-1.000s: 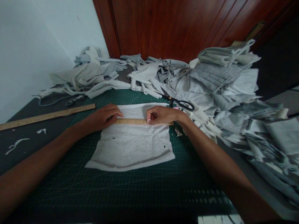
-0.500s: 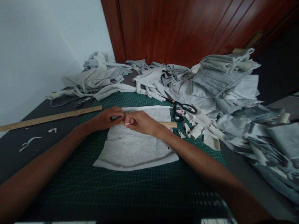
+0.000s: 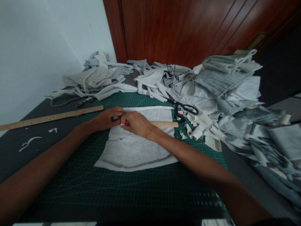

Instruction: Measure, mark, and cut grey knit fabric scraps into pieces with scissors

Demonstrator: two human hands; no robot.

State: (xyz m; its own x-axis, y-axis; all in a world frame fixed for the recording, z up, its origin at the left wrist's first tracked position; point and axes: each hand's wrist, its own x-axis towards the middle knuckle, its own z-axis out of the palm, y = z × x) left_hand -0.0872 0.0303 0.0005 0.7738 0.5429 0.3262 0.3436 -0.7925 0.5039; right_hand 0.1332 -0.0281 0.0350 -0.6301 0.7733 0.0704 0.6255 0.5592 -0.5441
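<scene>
A piece of light grey cloth (image 3: pixel 135 150) lies flat on a green cutting mat (image 3: pixel 113 188), with a folded edge at its top. Across it runs a short wooden ruler (image 3: pixel 164 124), its left part hidden under my hands. My left hand (image 3: pixel 113 117) presses at the ruler's left end with curled fingers. Close against it, my right hand (image 3: pixel 135 123) is closed in a pinch on a small pink piece of tailor's chalk (image 3: pixel 122 124), mostly covered by the fingers, at the ruler's edge.
Black-handled scissors (image 3: pixel 182 108) rest at the cloth's upper right, beside cloth scraps (image 3: pixel 204 125). A long wooden ruler (image 3: pixel 54 116) lies to the left. Heaped grey fabric (image 3: pixel 225 81) fills the right and back, before a wooden door (image 3: pixel 169 31).
My right hand has slid a little left along the ruler with the chalk, now meeting my left hand. The left hand, ruler and cloth stay nearly the same.
</scene>
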